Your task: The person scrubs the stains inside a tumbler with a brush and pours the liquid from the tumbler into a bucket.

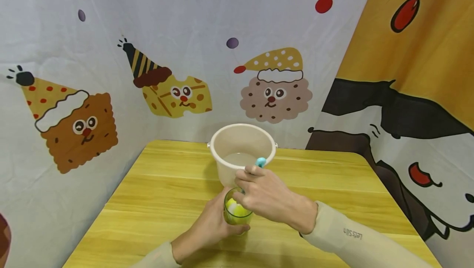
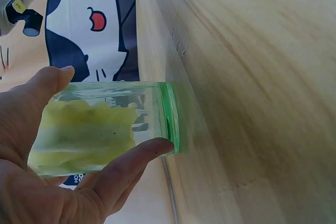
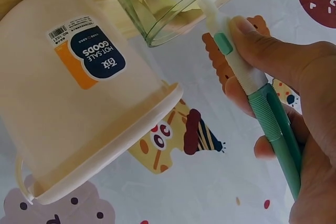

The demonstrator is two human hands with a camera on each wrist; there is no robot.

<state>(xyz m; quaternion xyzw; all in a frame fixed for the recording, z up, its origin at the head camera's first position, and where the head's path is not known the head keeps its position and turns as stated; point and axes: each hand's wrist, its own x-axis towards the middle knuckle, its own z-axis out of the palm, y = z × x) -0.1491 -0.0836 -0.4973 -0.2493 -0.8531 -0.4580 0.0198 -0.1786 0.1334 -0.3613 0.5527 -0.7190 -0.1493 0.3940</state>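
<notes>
In the head view my left hand holds a clear green-tinted drinking glass, its fingers and thumb around the sides. The base of the glass is close over the tabletop in the left wrist view. My right hand grips the teal-and-white handle of a cup brush, the thumb lying along its white part. A yellow-and-white sponge head fills much of the glass, and the white stem enters through the mouth. The rounded teal handle end sticks up above my right hand.
Just beyond the hands stands a cream bucket with what looks like shallow water inside. A printed label is on its side. The wooden tabletop meets a cloth backdrop printed with cartoon snacks at the rear.
</notes>
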